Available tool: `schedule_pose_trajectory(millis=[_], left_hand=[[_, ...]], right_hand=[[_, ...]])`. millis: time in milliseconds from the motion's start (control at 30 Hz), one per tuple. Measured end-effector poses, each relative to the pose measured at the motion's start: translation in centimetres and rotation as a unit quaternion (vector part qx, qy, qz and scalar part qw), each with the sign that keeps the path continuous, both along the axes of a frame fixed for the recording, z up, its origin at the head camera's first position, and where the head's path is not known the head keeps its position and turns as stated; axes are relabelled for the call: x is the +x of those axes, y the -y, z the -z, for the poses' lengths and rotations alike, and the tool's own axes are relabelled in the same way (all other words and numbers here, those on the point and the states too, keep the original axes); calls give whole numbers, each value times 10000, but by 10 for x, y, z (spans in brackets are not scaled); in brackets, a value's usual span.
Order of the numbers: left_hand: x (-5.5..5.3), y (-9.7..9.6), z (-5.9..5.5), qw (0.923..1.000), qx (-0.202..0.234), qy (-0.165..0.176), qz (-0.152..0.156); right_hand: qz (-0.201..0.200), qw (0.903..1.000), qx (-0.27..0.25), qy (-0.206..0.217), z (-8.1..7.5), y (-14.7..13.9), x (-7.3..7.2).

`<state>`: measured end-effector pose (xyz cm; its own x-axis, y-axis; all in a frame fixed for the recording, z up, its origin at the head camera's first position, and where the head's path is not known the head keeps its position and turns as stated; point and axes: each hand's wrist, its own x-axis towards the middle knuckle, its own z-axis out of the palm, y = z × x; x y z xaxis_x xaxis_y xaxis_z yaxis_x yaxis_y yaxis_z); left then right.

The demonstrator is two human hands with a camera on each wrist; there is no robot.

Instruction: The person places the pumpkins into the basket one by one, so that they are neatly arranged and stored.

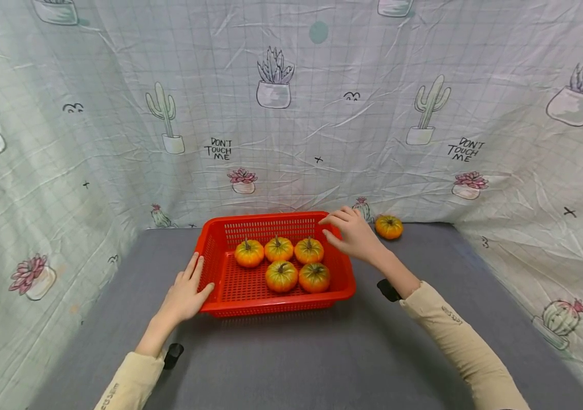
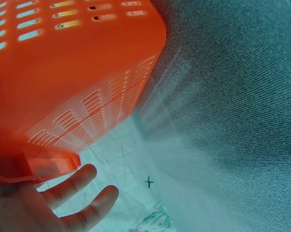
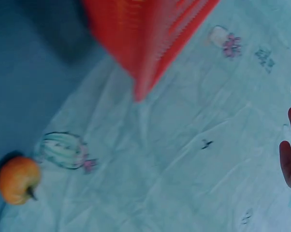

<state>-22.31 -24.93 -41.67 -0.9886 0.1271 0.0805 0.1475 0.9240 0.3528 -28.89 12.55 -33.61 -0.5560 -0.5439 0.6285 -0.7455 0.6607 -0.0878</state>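
Note:
A red plastic basket (image 1: 270,304) with slotted walls holds several small orange pumpkins (image 1: 281,277), grouped in its middle and right part. At the basket's left rim, my left hand (image 1: 182,293) rests with fingers extended along the edge and the thumb reaching over it. The left wrist view has two straight fingers (image 2: 90,208) beside the rim and the slotted outer wall. Over the basket's right end, my right hand (image 1: 355,233) is raised with loosely bent fingers and nothing in them. In the right wrist view, its fingertips (image 3: 286,154) show at the right edge, apart from the basket.
One more pumpkin (image 1: 388,226) sits on the grey table (image 1: 291,353) behind and right of the basket, near the back edge. A patterned cloth (image 1: 317,114) hangs behind the table and along both sides.

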Motion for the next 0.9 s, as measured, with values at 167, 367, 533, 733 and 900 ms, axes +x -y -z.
schedule_pose_trajectory(millis=[167, 367, 533, 733, 900], left_hand=[[1, 1, 0, 10000, -21, 16, 40], [0, 1, 0, 10000, -31, 20, 51], [-1, 1, 2, 10000, -24, -5, 84], [0, 1, 1, 10000, 20, 47, 63], [1, 2, 3, 9999, 151, -20, 69]], right_hand=[[125, 9998, -45, 154, 16, -17, 2], [368, 9988, -22, 319, 32, -34, 2], [469, 9982, -116, 357, 47, -49, 2], [1087, 9929, -224, 422, 69, -70, -4], [1581, 9853, -429, 477, 82, -87, -13]])
